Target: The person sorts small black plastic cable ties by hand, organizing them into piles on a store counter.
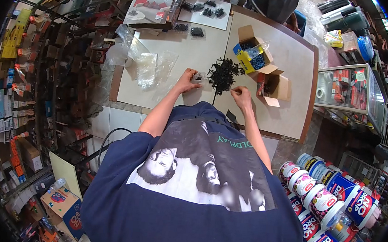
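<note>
My left hand is closed on the edge of a small clear plastic bag with a few dark pieces inside, just left of the pile. A heap of thin black screws lies loose on the table in front of me. My right hand is at the near right edge of that heap, thumb and fingers pinched together; what is between them is too small to tell. Empty clear bags lie flat to the left of my left hand.
An open yellow box with dark screws and a clear bag stands behind the heap. Beside it is an open cardboard box. Several filled bags lie on a white sheet at the back, near a large box. A person sits across the table.
</note>
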A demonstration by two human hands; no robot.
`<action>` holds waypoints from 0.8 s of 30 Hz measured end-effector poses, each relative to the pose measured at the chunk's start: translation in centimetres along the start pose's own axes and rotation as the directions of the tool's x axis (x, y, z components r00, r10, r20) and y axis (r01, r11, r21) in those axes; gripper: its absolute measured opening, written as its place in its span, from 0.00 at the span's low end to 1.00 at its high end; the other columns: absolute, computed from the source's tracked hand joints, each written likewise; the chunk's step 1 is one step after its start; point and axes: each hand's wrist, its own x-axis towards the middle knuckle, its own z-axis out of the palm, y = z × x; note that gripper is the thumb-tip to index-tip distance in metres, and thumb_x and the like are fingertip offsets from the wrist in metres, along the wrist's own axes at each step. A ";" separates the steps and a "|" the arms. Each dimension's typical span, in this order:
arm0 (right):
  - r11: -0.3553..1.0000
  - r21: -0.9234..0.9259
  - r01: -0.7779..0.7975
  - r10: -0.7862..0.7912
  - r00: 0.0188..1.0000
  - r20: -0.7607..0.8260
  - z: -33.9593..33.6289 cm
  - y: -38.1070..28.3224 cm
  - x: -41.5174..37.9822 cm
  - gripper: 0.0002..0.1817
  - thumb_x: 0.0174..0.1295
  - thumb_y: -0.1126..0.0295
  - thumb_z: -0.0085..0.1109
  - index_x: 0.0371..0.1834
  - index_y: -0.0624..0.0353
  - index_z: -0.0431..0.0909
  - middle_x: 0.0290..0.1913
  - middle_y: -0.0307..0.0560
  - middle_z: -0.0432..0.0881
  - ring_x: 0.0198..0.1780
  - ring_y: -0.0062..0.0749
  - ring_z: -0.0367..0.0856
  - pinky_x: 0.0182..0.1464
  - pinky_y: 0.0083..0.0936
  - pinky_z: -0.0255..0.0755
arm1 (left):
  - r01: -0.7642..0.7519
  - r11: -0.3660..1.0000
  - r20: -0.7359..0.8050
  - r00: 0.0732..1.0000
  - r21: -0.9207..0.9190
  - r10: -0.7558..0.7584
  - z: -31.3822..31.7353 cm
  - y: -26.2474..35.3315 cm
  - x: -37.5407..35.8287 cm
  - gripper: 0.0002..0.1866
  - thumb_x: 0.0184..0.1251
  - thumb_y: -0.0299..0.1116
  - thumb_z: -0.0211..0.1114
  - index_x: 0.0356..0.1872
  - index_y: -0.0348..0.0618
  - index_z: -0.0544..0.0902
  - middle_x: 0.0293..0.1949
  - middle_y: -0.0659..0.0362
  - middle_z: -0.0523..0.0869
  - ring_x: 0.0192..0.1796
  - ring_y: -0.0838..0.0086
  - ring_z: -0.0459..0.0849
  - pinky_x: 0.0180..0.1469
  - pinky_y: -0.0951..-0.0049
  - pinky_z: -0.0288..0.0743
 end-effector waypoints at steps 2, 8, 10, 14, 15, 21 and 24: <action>0.999 0.042 -0.016 0.017 1.000 -0.023 -0.4 -2.6 0.6 0.10 0.51 0.67 0.65 0.31 0.62 0.81 0.34 0.48 0.80 0.34 0.32 0.81 0.37 0.26 0.74 | 0.000 1.000 -0.020 1.000 -0.028 -0.001 0.2 -0.2 0.1 0.32 0.39 0.34 0.77 0.50 0.41 0.74 0.50 0.53 0.70 0.50 0.64 0.75 0.55 0.69 0.71; 0.956 0.214 0.200 -0.217 0.975 0.056 0.0 -11.1 2.1 0.13 0.50 0.65 0.67 0.31 0.65 0.80 0.32 0.49 0.79 0.32 0.31 0.80 0.36 0.24 0.74 | 0.028 0.997 -0.038 0.999 -0.075 -0.031 0.2 0.2 -0.1 0.32 0.37 0.34 0.77 0.48 0.41 0.75 0.49 0.53 0.72 0.50 0.63 0.75 0.54 0.68 0.72; 0.941 0.243 0.234 -0.258 0.964 0.070 0.5 -11.8 2.3 0.13 0.52 0.64 0.66 0.32 0.65 0.80 0.33 0.49 0.79 0.31 0.29 0.80 0.36 0.24 0.74 | 0.021 0.997 -0.050 0.998 -0.072 -0.025 0.2 0.1 -0.1 0.32 0.37 0.34 0.77 0.48 0.41 0.75 0.49 0.53 0.72 0.50 0.63 0.75 0.55 0.68 0.72; 0.969 0.223 0.102 -0.125 0.988 0.091 0.3 -9.3 2.3 0.14 0.53 0.63 0.65 0.34 0.65 0.80 0.33 0.49 0.81 0.32 0.28 0.80 0.36 0.23 0.74 | -0.009 0.999 -0.051 0.999 -0.052 0.006 0.1 -0.1 -0.1 0.32 0.37 0.33 0.77 0.48 0.41 0.75 0.48 0.53 0.72 0.50 0.62 0.75 0.54 0.68 0.72; 0.970 0.222 0.101 -0.124 0.988 0.093 -0.1 -8.5 2.3 0.14 0.53 0.63 0.65 0.34 0.65 0.80 0.33 0.49 0.81 0.32 0.28 0.80 0.36 0.23 0.74 | -0.003 0.998 -0.044 0.999 -0.066 0.000 0.1 0.0 -0.1 0.32 0.37 0.33 0.77 0.48 0.41 0.75 0.48 0.53 0.72 0.50 0.62 0.75 0.54 0.68 0.72; 0.992 0.073 -0.106 0.104 0.994 0.030 -0.6 -1.0 1.6 0.14 0.53 0.65 0.63 0.38 0.63 0.80 0.32 0.46 0.82 0.33 0.28 0.80 0.39 0.23 0.73 | -0.013 0.999 -0.049 0.999 -0.044 0.011 0.2 -0.1 0.1 0.31 0.36 0.33 0.77 0.47 0.41 0.76 0.47 0.54 0.72 0.47 0.64 0.76 0.51 0.69 0.73; 0.989 0.027 -0.145 0.144 0.989 0.039 -0.3 0.6 1.1 0.15 0.49 0.67 0.64 0.40 0.61 0.79 0.37 0.52 0.82 0.37 0.36 0.81 0.42 0.30 0.74 | -0.025 0.999 -0.054 0.998 -0.046 0.022 0.2 -0.1 0.0 0.31 0.36 0.33 0.77 0.47 0.41 0.76 0.46 0.55 0.72 0.46 0.65 0.76 0.51 0.70 0.73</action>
